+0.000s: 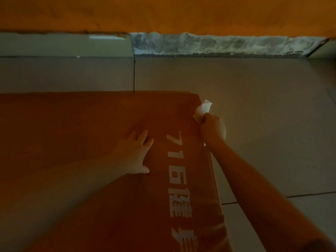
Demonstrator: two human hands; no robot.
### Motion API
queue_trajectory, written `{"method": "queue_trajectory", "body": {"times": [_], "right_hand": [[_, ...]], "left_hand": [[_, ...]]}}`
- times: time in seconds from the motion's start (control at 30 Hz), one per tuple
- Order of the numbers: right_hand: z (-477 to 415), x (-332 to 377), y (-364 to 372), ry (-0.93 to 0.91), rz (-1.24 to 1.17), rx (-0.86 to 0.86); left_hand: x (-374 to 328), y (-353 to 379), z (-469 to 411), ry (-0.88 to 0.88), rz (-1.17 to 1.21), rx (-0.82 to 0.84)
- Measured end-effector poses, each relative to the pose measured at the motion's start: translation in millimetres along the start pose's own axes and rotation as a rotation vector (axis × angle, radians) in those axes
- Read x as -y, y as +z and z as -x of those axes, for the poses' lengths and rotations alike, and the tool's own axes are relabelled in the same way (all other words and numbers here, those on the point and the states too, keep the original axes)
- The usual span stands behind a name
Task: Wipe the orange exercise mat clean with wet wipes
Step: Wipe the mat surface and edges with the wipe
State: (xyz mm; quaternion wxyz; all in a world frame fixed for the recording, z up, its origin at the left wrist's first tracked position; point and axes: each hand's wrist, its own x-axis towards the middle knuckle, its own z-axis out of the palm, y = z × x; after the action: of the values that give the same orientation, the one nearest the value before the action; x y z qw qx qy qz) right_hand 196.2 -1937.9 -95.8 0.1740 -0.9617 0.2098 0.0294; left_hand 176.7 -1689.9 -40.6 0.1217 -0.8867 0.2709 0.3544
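Note:
The orange exercise mat (72,128) lies flat on the floor and fills the lower left of the view, with white printed characters along its right edge. My left hand (135,155) presses flat on the mat, fingers spread, just left of the print. At the mat's far right corner my right hand (211,127) grips a crumpled white wet wipe (203,109), which sticks out beyond the fingers over the mat's edge.
Grey floor tiles (263,124) stretch to the right of and beyond the mat. An orange wall (163,13) rises at the back, with a pale skirting strip (63,45) on the left and a rough, bare grey patch (218,44) on the right.

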Motion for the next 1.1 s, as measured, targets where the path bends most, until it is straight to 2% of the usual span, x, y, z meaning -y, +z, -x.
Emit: {"method": "queue_trajectory", "body": {"times": [0.17, 0.27, 0.37, 0.43, 0.6, 0.67, 0.77, 0.9, 1.03, 1.1], "right_hand": [[2, -5, -13, -0.087, 0.156, 0.224], [-1, -2, -18, -0.119, 0.261, 0.326], [-4, -1, -22, -0.146, 0.284, 0.432], [-1, -3, -29, -0.144, 0.209, 0.474], [16, -9, -44, -0.150, -0.013, 0.612], [22, -9, -46, -0.083, -0.142, 0.649], [26, -3, -56, -0.013, -0.031, 0.778], [20, -1, -60, -0.067, 0.166, 0.716], [30, 1, -34, -0.077, -0.019, 0.493], [29, 0, -19, -0.108, -0.003, 0.358]], "left_hand": [[-3, -34, -4, -0.025, -0.002, 0.228], [-18, -31, -9, -0.122, 0.127, 0.219], [-45, -13, -18, -0.272, 0.305, -0.108], [-61, -3, -26, -0.384, 0.362, -0.281], [-70, 43, -38, -0.427, 0.385, -0.570], [-68, 51, -43, -0.423, 0.427, -0.673], [-68, 53, -44, -0.406, 0.443, -0.755], [-67, 58, -48, -0.374, 0.462, -0.787], [-67, 59, -50, -0.381, 0.473, -0.837], [-67, 60, -51, -0.383, 0.475, -0.852]]}}
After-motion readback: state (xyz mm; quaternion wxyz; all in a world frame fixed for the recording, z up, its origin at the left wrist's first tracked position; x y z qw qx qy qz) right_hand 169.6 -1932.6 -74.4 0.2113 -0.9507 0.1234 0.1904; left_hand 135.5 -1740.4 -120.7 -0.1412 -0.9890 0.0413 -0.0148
